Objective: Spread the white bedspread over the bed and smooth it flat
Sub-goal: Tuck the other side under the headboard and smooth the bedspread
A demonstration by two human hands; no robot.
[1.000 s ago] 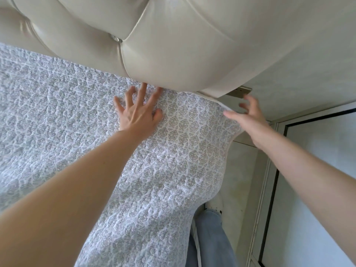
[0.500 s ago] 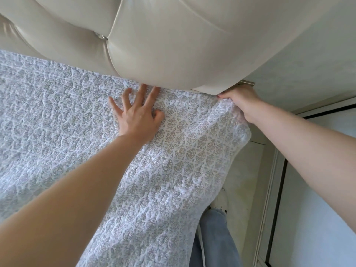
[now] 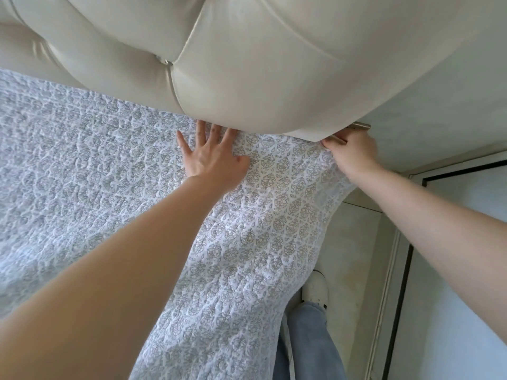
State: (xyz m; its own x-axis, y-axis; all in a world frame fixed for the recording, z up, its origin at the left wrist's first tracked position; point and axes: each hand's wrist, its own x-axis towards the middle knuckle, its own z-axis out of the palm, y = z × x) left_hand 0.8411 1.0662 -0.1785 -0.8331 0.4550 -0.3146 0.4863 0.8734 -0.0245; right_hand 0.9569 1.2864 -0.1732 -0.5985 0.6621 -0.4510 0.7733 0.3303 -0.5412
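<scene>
The white quilted bedspread [image 3: 96, 174] with a grey leaf print covers the bed up to the cream tufted headboard [image 3: 247, 64]. My left hand [image 3: 211, 157] lies flat on it, fingers spread, fingertips at the foot of the headboard. My right hand [image 3: 354, 152] is closed on the bedspread's top right corner, right under the headboard's end. The cloth hangs over the bed's right side.
A narrow strip of pale floor [image 3: 351, 242] runs between the bed and a white-framed glass door [image 3: 452, 270] at the right. My jeans leg and white shoe [image 3: 315, 290] stand there. A small metal fitting [image 3: 359, 126] sticks out beside the headboard's end.
My right hand, open in the air a second ago, has reached the corner under the headboard and closed on the bedspread. My left hand has stayed flat in place.
</scene>
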